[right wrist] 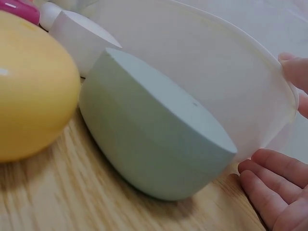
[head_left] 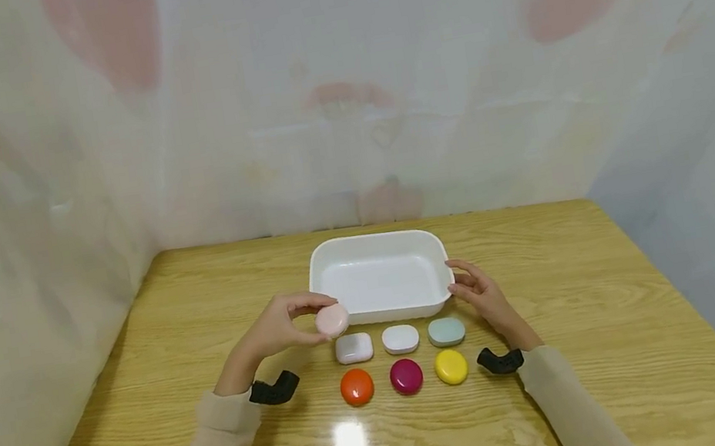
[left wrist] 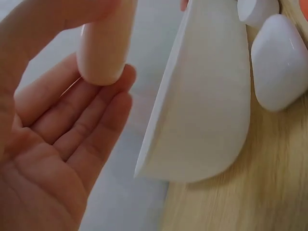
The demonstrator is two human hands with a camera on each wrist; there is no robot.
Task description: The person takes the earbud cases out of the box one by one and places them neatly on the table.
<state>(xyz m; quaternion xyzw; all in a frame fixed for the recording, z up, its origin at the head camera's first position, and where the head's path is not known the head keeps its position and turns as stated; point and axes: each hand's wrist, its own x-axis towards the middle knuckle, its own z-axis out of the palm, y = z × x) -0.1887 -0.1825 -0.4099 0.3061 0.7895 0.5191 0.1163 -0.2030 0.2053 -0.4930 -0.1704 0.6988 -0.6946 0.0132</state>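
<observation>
My left hand (head_left: pixel 284 323) pinches a round, pale pink soap (head_left: pixel 332 320) between thumb and fingers, raised at the near-left corner of a white plastic tub (head_left: pixel 388 315). Seen close in the left wrist view, the soap (left wrist: pixel 107 48) is held edge-on, with the other fingers spread below it. At the tub's right end, my right hand (head_left: pixel 486 298) grips the rim with its thumb and a finger; the lower fingers (right wrist: pixel 272 175) lie by the outer wall. Inside the tub only its bare white floor shows.
In front of the tub lie a white rectangular soap (head_left: pixel 353 348), a white oval one (head_left: pixel 400 339) and a grey-green oval one (head_left: pixel 446 331). Nearer are orange (head_left: pixel 357 387), magenta (head_left: pixel 406 377) and yellow (head_left: pixel 451 367) round soaps. A printed curtain (head_left: pixel 338 101) hangs behind the wooden table (head_left: pixel 628 336).
</observation>
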